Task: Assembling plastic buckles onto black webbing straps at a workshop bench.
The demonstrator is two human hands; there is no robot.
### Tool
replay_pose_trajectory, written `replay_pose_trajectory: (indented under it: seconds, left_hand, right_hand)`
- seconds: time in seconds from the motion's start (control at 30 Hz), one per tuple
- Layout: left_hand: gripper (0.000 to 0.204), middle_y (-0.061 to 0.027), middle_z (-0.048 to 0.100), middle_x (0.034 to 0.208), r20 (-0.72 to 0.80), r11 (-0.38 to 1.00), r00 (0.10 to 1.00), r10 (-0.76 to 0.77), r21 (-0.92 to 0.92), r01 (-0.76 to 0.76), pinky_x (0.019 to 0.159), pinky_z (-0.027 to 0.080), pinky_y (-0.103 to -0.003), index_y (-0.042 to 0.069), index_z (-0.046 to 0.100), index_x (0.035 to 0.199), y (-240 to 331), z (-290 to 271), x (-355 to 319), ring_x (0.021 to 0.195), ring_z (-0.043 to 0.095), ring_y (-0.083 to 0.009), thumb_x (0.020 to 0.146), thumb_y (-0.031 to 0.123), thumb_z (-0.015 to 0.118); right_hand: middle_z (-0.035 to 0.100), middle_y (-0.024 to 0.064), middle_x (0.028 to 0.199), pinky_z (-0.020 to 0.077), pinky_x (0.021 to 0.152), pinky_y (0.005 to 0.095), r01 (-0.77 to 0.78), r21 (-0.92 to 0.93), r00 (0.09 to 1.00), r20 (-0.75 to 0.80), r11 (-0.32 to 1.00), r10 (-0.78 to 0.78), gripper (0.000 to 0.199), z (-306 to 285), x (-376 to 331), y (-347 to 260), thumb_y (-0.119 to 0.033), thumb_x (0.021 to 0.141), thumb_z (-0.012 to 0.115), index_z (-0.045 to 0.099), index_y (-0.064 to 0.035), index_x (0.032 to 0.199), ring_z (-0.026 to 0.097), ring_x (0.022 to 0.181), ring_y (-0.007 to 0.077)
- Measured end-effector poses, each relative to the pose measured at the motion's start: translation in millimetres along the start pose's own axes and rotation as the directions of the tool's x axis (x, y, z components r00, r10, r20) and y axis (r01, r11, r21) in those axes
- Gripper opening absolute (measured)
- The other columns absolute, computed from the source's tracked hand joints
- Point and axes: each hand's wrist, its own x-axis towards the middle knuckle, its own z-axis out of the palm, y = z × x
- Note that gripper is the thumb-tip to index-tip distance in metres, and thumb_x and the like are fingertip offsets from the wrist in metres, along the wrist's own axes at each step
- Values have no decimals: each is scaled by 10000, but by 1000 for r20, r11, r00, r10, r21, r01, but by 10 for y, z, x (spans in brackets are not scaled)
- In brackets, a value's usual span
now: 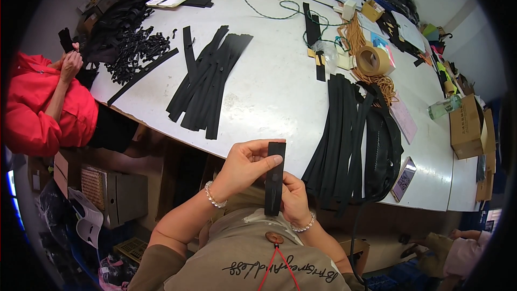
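Note:
A black fabric strip (pixel 275 180) hangs upright in front of my chest, just off the table's front edge. My left hand (pixel 250 161) pinches it near its top end, thumb across the front. Lower down, the fingers of my right hand (pixel 293 196) close on its right edge. A small dark round mark shows on the strip's face. On the table beyond my left hand lies a loose fanned pile of black strips (pixel 207 83). To the right, a thicker bundle of long black strips (pixel 336 140) hangs over the table edge.
A black bag (pixel 383 151) and a phone (pixel 404 179) lie at the right edge. Behind them are a tape roll (pixel 372 61), orange cords (pixel 353 37), a bottle (pixel 445 106) and a cardboard box (pixel 468 129). Small black parts (pixel 137 54) are heaped at left, near a co-worker in red (pixel 51 108).

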Motion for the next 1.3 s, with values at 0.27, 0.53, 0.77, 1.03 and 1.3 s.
replay_pose_trajectory:
  seconds: [0.27,0.53,0.77,1.03,1.3]
  left_hand:
    - [193,-23,642,757,-29,1000,1000,-9,-27,9,546,473,-175,-33,648,970,-37,29,0,641,574,-46,821,89,663]
    - [197,-16,641,757,-21,1000,1000,-14,-5,14,560,471,-176,-31,648,972,-68,-7,12,647,569,-41,824,99,660]
    - [193,-21,644,773,26,1000,1000,-6,17,6,599,474,-180,-40,648,963,-182,32,46,674,571,-48,830,100,650]
    - [143,-12,630,728,-44,1000,999,-12,5,13,529,446,-159,-23,655,915,-217,62,61,611,551,-38,839,98,646]
    - [140,-18,629,725,-97,998,995,-37,-44,33,516,444,-168,-27,655,908,-219,92,118,600,544,-41,829,88,656]
  right_hand:
    - [618,-9,918,440,647,164,27,37,999,20,999,-27,184,-36,10,26,-124,934,508,589,4,1039,525,739,12]
    - [617,-8,907,441,652,167,29,42,1000,-3,999,-29,174,-23,36,65,-118,932,508,590,4,1026,527,742,16]
    - [640,34,895,483,667,188,107,117,991,-91,987,-97,152,-107,82,160,-110,921,523,589,0,1002,591,759,58]
    - [648,41,896,480,670,178,151,27,983,-110,988,-147,137,-82,118,125,-102,930,505,590,-3,972,597,758,56]
    - [644,25,876,458,645,164,212,-117,968,-108,970,-225,135,-69,174,75,-89,935,490,590,1,949,568,742,30]
